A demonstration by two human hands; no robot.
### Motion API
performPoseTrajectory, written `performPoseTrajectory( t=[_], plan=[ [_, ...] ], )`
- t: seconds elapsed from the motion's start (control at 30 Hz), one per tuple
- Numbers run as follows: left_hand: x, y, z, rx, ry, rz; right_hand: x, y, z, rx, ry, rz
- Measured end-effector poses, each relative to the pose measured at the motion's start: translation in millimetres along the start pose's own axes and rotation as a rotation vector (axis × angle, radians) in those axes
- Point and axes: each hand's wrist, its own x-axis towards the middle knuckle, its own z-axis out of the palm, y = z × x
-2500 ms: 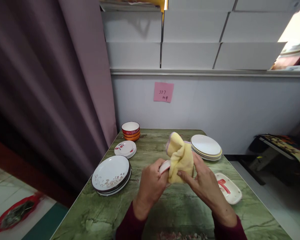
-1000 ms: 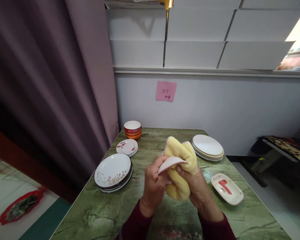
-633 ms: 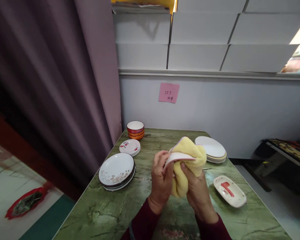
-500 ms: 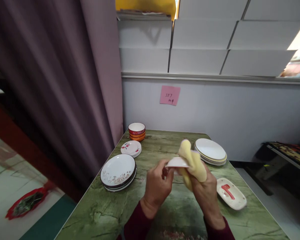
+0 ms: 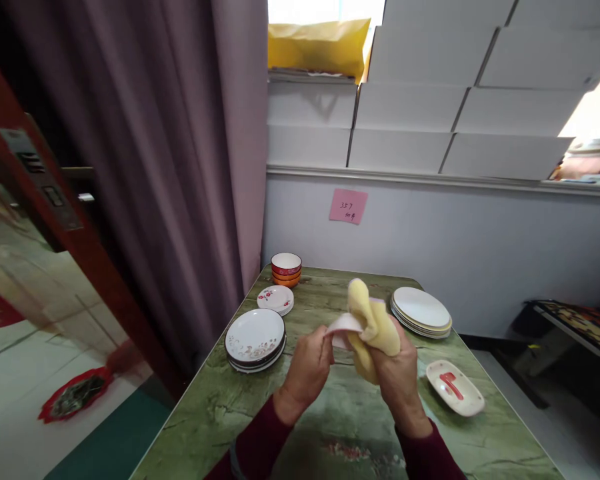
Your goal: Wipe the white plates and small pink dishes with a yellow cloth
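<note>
My left hand [image 5: 307, 363] grips the near rim of a small white dish with a pink edge [image 5: 341, 326], held above the green marble table [image 5: 220, 413]. My right hand [image 5: 397, 377] is closed on a yellow cloth [image 5: 373, 323], pressed against the dish's right side. The cloth bunches upward over my fingers and hides part of the dish.
A stack of floral plates [image 5: 255, 333] lies at the left, a smaller flowered stack [image 5: 276, 299] behind it, red and orange bowls [image 5: 286, 268] at the back. Plain plates [image 5: 421, 311] sit back right. An oblong dish with a red mark [image 5: 455, 388] lies at the right.
The cloth has slid from wrapping the dish to its right side, and both hands have stayed together above the table. My head has turned left and up, showing more curtain.
</note>
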Motion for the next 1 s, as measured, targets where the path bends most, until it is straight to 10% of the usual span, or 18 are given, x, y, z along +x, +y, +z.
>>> performPoseTrajectory(
  t=[0.2, 0.73, 1.0],
  plan=[
    [-9, 14, 29, -0.616, -0.075, -0.33, -17, -18, 26, 0.453, 0.078, 0.354],
    [10, 24, -13, 0.272, -0.019, 0.18, 27, -3, -18, -0.104, -0.187, 0.097],
    [34, -15, -37, -0.087, -0.011, -0.246, 14, 28, -18, 0.386, -0.313, 0.491]
  ],
)
